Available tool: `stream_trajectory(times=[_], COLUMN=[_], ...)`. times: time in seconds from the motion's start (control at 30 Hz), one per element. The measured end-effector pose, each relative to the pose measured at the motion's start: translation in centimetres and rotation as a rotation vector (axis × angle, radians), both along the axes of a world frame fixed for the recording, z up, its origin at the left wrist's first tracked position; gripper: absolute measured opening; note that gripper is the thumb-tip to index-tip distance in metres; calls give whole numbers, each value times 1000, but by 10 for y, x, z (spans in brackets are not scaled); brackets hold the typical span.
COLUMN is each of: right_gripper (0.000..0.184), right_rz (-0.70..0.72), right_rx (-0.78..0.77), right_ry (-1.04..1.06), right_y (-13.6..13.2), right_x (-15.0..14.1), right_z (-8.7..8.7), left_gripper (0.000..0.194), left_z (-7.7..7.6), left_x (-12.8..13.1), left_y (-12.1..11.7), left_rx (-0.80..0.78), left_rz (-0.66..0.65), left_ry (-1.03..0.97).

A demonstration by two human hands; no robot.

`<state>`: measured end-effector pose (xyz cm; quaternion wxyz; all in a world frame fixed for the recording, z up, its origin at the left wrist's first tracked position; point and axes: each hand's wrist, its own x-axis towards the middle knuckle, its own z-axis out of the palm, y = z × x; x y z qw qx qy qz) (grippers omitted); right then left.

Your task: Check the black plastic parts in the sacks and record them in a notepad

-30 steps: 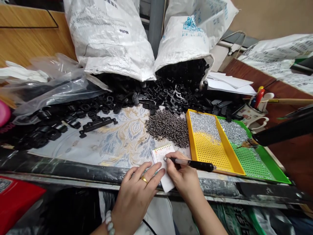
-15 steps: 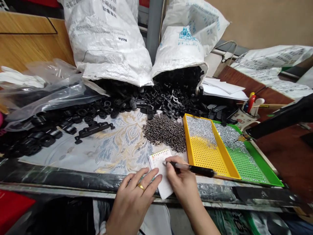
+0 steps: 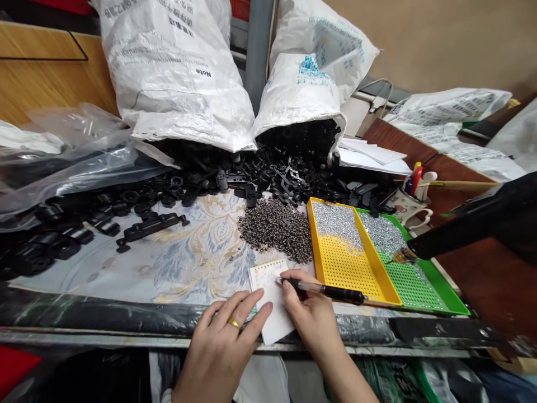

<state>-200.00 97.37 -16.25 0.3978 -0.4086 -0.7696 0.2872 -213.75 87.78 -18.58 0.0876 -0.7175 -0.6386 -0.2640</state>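
Two hands: left [image 3: 224, 338] spread, touching notepad [image 3: 277, 320]; right [image 3: 311, 308] gripping crosswise pen [image 3: 329, 291], tip leftward.

Tan wall [image 3: 440, 50] upper R; grey vert. post [image 3: 259, 61] top ctr. Light-wood cabinet [image 3: 42, 78] w/ dark seam, far L. Reddish-brown wood panel [image 3: 419, 148] slants on R. Table [image 3: 138, 274] w/ pale floral cover, blk front edge [image 3: 126, 316]; light fairly even, glints on edge.

Yellow perforated plastic tray [image 3: 352, 274], small silver bits [image 3: 338, 221] at its far end; green perforated plastic tray [image 3: 419, 291] right of it. Mound of tiny dark metallic pieces [image 3: 277, 229] just left of yellow. Large white printed sack [image 3: 176, 73] behind, mouth at loose black plastic parts [image 3: 289, 179]. White patterned mug [image 3: 405, 207] behind green.
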Motion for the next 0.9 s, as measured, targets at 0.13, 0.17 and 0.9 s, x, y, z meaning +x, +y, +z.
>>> stream_trajectory(times=[0.13, 0.17, 0.9], right_gripper=[14, 13, 15], right_rz=[37, 48, -6], right_rx=[142, 158, -23], right_ry=[-81, -85, -4], right_y=[-1, -1, -3], right_x=[-2, -2, -7], right_z=[0, 0, -5], left_gripper=[31, 31, 40], left_z=[5, 5, 7], left_x=[-1, -1, -6], left_y=[-1, -1, -7], left_rx=[3, 3, -65], left_rz=[-21, -19, 21], left_ry=[45, 41, 71])
